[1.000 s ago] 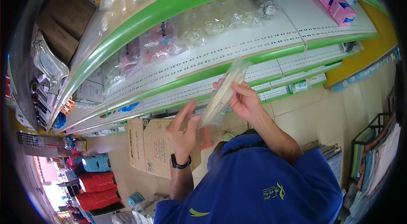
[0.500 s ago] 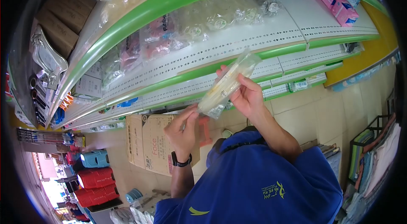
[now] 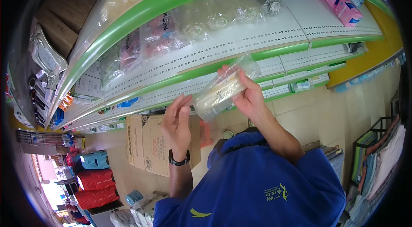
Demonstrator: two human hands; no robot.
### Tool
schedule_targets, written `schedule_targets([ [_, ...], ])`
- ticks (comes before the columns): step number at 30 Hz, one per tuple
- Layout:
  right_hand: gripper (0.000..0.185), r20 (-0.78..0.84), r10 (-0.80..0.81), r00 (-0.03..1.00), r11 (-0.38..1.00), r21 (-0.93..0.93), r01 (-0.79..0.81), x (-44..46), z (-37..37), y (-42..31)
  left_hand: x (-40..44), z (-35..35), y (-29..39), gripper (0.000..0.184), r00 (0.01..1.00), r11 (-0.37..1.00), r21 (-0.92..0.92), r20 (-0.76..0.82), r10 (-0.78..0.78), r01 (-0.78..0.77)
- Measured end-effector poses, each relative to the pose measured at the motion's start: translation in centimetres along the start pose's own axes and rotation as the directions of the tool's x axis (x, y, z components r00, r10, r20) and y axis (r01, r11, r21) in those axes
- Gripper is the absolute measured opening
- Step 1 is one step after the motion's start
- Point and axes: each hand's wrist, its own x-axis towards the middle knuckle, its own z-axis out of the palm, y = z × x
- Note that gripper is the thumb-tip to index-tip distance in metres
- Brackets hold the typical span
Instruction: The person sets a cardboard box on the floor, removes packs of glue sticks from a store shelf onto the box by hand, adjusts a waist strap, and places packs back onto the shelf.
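Note:
My right hand (image 3: 248, 98) grips a clear plastic packet (image 3: 221, 94) with a pale, long item inside; what that item is I cannot make out. A small dark printed label shows on the film. Just left of the packet's lower end is my left hand (image 3: 177, 120), its fingers apart and holding nothing. A dark wristwatch (image 3: 179, 158) circles the left wrist. Both hands are in front of the green-edged shelf (image 3: 193, 74).
Bagged goods (image 3: 197, 23) line the upper shelf, with pink packs (image 3: 346, 12) at its right end. A cardboard box (image 3: 148, 145) stands on the floor below. Red crates (image 3: 96, 182) are at lower left, and folded textiles (image 3: 382, 162) hang on a rack at right.
My left hand has let go of the packet's end and moved a little left, its fingers spreading. The packet has turned slightly in my right hand, showing its label more plainly.

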Motion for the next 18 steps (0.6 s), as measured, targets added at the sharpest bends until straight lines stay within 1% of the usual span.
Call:
schedule_targets([
  [2,0.045,-0.017,-0.035,0.999,0.999,0.035,0.036,0.1,-0.2,0.0,0.2,0.5,-0.9,0.028,0.994,0.979,-0.183,0.072,-0.077,0.089],
  [3,0.045,-0.028,-0.052,0.998,0.997,0.051,0.053,0.0,-0.3,-0.1,0.0,0.6,-1.6,0.030,0.991,0.977,-0.188,0.110,-0.075,0.095],
  [5,0.044,-0.004,-0.029,1.000,0.998,0.051,0.029,0.1,-0.3,-0.5,-0.6,0.6,-2.5,0.036,0.981,0.975,-0.195,0.177,-0.072,0.107],
  [6,0.044,0.006,-0.014,1.000,0.998,0.054,0.013,0.0,-0.4,-0.6,-0.9,0.4,-2.5,0.034,0.976,0.967,-0.203,0.180,-0.120,0.157],
  [9,0.041,-0.008,-0.001,1.000,0.999,0.037,0.001,-0.2,-0.4,-0.6,-0.9,1.5,-1.6,0.028,0.996,0.958,-0.276,0.067,-0.061,0.077],
  [12,0.037,0.039,-0.002,0.999,0.999,0.033,0.000,-0.5,-0.8,-0.5,-1.1,1.6,-2.1,0.020,1.000,0.999,-0.034,0.013,-0.024,0.024],
  [15,0.033,-0.030,0.000,1.000,1.000,0.022,0.000,-0.6,-0.3,-0.7,-1.4,1.5,0.2,0.017,1.000,0.988,0.155,-0.011,-0.019,0.021],
  [16,0.032,-0.019,-0.004,1.000,1.000,0.001,0.004,-0.6,-0.2,-0.9,-1.4,1.4,0.5,0.016,0.999,0.999,0.023,-0.015,-0.037,0.037],
  [18,0.031,0.001,-0.006,1.000,0.999,-0.042,0.006,-0.7,-0.1,-1.0,-1.4,0.9,0.8,0.014,0.997,0.968,-0.240,-0.017,-0.079,0.072],
])
